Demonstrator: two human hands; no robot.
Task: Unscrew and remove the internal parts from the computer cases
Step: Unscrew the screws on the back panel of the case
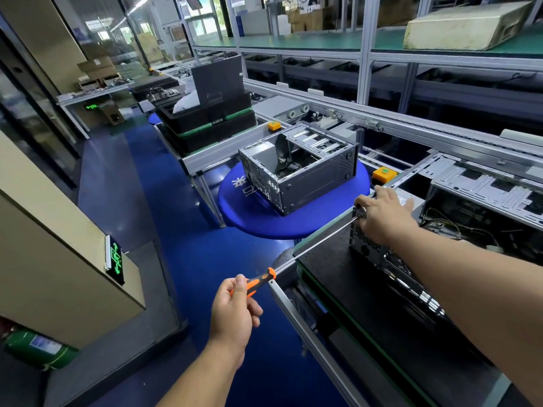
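Note:
An open computer case (458, 230) lies on a black mat at the right, wires and metal brackets showing inside. My right hand (382, 215) grips its near top corner, fingers curled over the edge. My left hand (235, 306) holds the orange-and-black handle of a long screwdriver (311, 248). Its thin shaft runs up and right to the case's rear panel, and the tip is hidden under my right hand. A second, emptied case (299, 168) sits on a round blue stool (264, 218) beyond.
Stacked black trays (205, 124) with a dark box stand on the bench at the back left. An aluminium conveyor frame (382, 118) runs behind the cases, with orange button boxes (384, 173). Blue floor lies to the left. A beige cabinet (58, 254) with a green exit sign is near left.

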